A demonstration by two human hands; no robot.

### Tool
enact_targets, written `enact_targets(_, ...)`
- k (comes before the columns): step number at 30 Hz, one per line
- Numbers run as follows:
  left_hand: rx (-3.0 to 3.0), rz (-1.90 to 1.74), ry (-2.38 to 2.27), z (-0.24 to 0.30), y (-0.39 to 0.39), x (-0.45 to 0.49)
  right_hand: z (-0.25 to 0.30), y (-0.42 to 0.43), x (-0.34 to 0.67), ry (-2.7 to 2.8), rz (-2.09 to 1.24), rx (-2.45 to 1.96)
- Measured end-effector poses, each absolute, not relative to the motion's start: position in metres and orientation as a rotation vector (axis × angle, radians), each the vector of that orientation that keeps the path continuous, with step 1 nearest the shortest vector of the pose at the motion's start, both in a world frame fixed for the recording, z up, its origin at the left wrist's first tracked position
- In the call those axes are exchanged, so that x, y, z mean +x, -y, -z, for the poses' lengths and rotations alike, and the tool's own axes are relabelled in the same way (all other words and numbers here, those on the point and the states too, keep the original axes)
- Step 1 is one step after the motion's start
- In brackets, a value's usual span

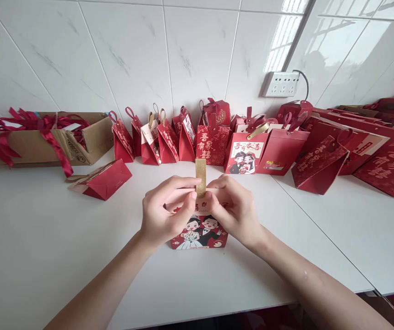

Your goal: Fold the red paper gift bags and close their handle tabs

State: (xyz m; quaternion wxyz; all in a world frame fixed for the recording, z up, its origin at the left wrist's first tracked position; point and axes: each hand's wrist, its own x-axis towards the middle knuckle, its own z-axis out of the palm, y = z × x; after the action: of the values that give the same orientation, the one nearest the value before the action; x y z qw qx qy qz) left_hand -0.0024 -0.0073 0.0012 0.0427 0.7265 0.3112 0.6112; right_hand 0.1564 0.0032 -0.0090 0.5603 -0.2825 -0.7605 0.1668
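A small red gift box (199,233) with a cartoon bride and groom on its front stands on the white table (46,256) right before me. A gold ribbon handle (200,176) sticks up from its top. My left hand (164,211) and my right hand (234,207) both close on the top of the box, fingers pinched around the base of the gold handle. The box's upper flaps are hidden behind my fingers.
A row of red gift boxes (169,140) and bags (279,149) lines the tiled wall. One red box (106,179) lies tipped at the left. A cardboard box of red ribbons (39,135) sits far left. Larger red bags (385,160) lie right. A wall socket (281,84) hangs above.
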Motion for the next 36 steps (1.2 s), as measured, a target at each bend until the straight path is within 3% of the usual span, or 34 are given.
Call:
enact_targets(11, 1.987, -1.755, -0.678, 0.0055, 0.0043, -0.0013, 0.0076, -0.0033, 0.1567, 1.791, -0.372, -0.641)
enact_targets(36, 2.05, -1.796, -0.764, 0.0045, 0.0049, -0.0024, 0.0082, -0.0023, 0.156, 1.798, -0.338, -0.66)
